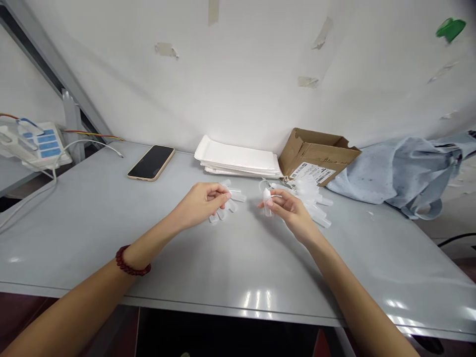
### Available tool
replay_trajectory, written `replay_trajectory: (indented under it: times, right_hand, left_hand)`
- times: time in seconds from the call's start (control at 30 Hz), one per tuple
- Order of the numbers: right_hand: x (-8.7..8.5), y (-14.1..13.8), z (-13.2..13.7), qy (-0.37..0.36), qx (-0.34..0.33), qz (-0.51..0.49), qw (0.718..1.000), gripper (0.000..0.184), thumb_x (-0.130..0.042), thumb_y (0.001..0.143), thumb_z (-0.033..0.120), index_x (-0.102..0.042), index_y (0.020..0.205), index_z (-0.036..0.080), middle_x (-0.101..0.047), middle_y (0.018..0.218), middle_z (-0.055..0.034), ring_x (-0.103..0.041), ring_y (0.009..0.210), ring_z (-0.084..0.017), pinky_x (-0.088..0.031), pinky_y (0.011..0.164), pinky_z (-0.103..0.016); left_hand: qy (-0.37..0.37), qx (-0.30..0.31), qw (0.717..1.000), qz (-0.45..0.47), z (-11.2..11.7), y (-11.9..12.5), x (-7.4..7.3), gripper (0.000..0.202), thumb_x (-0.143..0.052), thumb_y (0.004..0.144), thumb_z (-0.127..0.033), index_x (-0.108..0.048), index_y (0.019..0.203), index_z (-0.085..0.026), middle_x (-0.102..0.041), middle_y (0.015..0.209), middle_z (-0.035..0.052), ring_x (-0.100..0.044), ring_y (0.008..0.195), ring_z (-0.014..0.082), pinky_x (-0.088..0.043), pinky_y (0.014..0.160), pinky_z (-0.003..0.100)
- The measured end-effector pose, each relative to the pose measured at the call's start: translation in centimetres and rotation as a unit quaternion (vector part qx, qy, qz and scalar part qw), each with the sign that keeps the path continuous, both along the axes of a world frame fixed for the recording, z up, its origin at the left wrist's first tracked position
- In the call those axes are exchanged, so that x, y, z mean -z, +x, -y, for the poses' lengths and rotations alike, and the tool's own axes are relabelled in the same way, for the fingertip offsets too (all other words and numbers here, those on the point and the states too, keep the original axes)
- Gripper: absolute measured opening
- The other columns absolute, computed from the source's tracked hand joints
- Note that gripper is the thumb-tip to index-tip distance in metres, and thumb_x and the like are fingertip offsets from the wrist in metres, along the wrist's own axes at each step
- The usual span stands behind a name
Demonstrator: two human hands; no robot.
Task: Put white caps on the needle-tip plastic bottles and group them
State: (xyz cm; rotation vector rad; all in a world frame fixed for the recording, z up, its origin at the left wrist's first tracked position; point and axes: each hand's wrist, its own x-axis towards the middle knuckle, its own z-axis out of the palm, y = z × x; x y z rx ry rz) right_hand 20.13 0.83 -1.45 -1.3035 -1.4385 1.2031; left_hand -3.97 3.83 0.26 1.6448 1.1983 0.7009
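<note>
My right hand (292, 210) pinches a small clear plastic bottle (267, 202) with a white pointed cap, upright above the table. Across from it, my left hand (204, 201) has its thumb and forefinger pressed together; what is between them, if anything, is too small to tell. Several clear plastic tubes (223, 213) lie beneath and beside the left fingertips, one of them partly behind the thumb. Behind the right hand is a pile of similar clear pieces (314, 203), partly covered by the fingers.
White padded envelopes (240, 158) are stacked against the wall, beside an open cardboard box (316, 153). A phone (151, 162) lies at the left. Pale blue cloth (386, 171) covers the right rear of the grey table (178, 267). A power strip (40, 146) with cables sits far left.
</note>
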Motion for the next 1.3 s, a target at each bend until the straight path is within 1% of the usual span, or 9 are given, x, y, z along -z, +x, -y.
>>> replay_trajectory:
  times: [0.07, 0.2, 0.37, 0.47, 0.53, 0.63, 0.7, 0.93, 1.3]
  right_hand:
    - [0.0, -0.6, 0.4, -0.022, -0.054, -0.044, 0.997, 0.028, -0.062, 0.082, 0.039, -0.057, 0.102, 0.02, -0.071, 0.085, -0.0045, -0.058, 0.075, -0.015, -0.041, 0.072, -0.029]
    - [0.2, -1.5, 0.9, -0.053, -0.126, -0.112, 0.984, 0.023, -0.06, 0.086, 0.035, -0.063, 0.101, 0.019, -0.069, 0.087, -0.0047, -0.057, 0.076, -0.014, -0.041, 0.074, -0.029]
    - [0.5, -1.7, 1.0, -0.068, -0.154, -0.143, 0.975, 0.021, -0.059, 0.087, 0.032, -0.064, 0.104, 0.02, -0.069, 0.091, -0.0049, -0.058, 0.078, -0.014, -0.041, 0.077, -0.03]
    - [0.5, -1.7, 1.0, -0.07, -0.169, -0.132, 0.974, 0.022, -0.059, 0.087, 0.032, -0.064, 0.103, 0.019, -0.068, 0.089, -0.0052, -0.058, 0.077, -0.014, -0.041, 0.075, -0.03]
    - [0.5, -1.8, 1.1, -0.072, -0.181, -0.124, 0.973, 0.023, -0.058, 0.087, 0.033, -0.064, 0.103, 0.018, -0.068, 0.088, -0.0053, -0.058, 0.076, -0.014, -0.041, 0.075, -0.03]
    - [0.3, -2.0, 1.3, -0.076, -0.191, -0.116, 0.972, 0.023, -0.058, 0.087, 0.033, -0.064, 0.102, 0.017, -0.068, 0.088, -0.0055, -0.058, 0.076, -0.015, -0.041, 0.076, -0.031]
    - [0.2, -2.1, 1.4, -0.074, -0.19, -0.112, 0.973, 0.022, -0.058, 0.087, 0.033, -0.064, 0.101, 0.017, -0.067, 0.088, -0.0055, -0.057, 0.075, -0.014, -0.041, 0.076, -0.032]
    - [0.1, -2.4, 1.4, -0.073, -0.179, -0.109, 0.975, 0.023, -0.058, 0.087, 0.034, -0.063, 0.101, 0.017, -0.066, 0.088, -0.0057, -0.057, 0.075, -0.014, -0.04, 0.076, -0.032]
    - [0.2, -2.5, 1.5, -0.077, -0.18, -0.121, 0.973, 0.026, -0.058, 0.087, 0.036, -0.063, 0.103, 0.016, -0.067, 0.089, -0.0057, -0.057, 0.075, -0.014, -0.041, 0.077, -0.032]
  left_hand:
    - [-0.02, 0.016, 1.0, 0.015, 0.2, 0.3, -0.1, 0.026, -0.057, 0.083, -0.04, -0.063, 0.091, -0.016, -0.061, 0.073, 0.001, -0.051, 0.055, 0.0099, -0.041, 0.051, 0.022]
    - [-0.033, 0.038, 0.998, 0.044, 0.2, 0.4, 0.0, 0.031, -0.054, 0.086, -0.043, -0.064, 0.096, -0.016, -0.062, 0.078, 0.0025, -0.051, 0.056, 0.01, -0.042, 0.052, 0.024]
    - [-0.04, 0.033, 0.995, 0.08, 0.0, 0.1, 0.5, 0.036, -0.054, 0.086, -0.049, -0.067, 0.09, -0.016, -0.061, 0.075, 0.003, -0.049, 0.055, 0.0095, -0.042, 0.054, 0.025]
    - [-0.047, 0.027, 0.994, 0.094, -0.1, 0.0, 0.6, 0.033, -0.057, 0.085, -0.047, -0.067, 0.088, -0.016, -0.06, 0.072, 0.0017, -0.048, 0.055, 0.0088, -0.041, 0.055, 0.024]
    - [-0.047, 0.033, 0.994, 0.094, -0.1, 0.0, 0.6, 0.031, -0.057, 0.085, -0.045, -0.066, 0.083, -0.016, -0.058, 0.065, 0.0, -0.048, 0.054, 0.0085, -0.039, 0.055, 0.024]
    - [-0.043, 0.042, 0.994, 0.096, 0.0, 0.0, 0.5, 0.027, -0.059, 0.085, -0.041, -0.064, 0.078, -0.016, -0.053, 0.056, -0.0023, -0.047, 0.053, 0.0084, -0.038, 0.055, 0.023]
    - [-0.041, 0.052, 0.993, 0.102, 0.1, 0.1, 0.4, 0.025, -0.06, 0.085, -0.039, -0.065, 0.077, -0.016, -0.053, 0.055, -0.0024, -0.047, 0.054, 0.0086, -0.038, 0.055, 0.023]
    - [-0.056, 0.072, 0.988, 0.123, 0.4, 0.4, 0.6, 0.027, -0.064, 0.081, -0.042, -0.069, 0.082, -0.015, -0.062, 0.072, 0.0023, -0.054, 0.058, 0.0102, -0.041, 0.056, 0.025]
    - [-0.053, 0.068, 0.989, 0.122, 0.3, 0.3, 0.7, 0.027, -0.064, 0.081, -0.043, -0.069, 0.082, -0.016, -0.063, 0.072, 0.0025, -0.054, 0.059, 0.0106, -0.04, 0.055, 0.025]
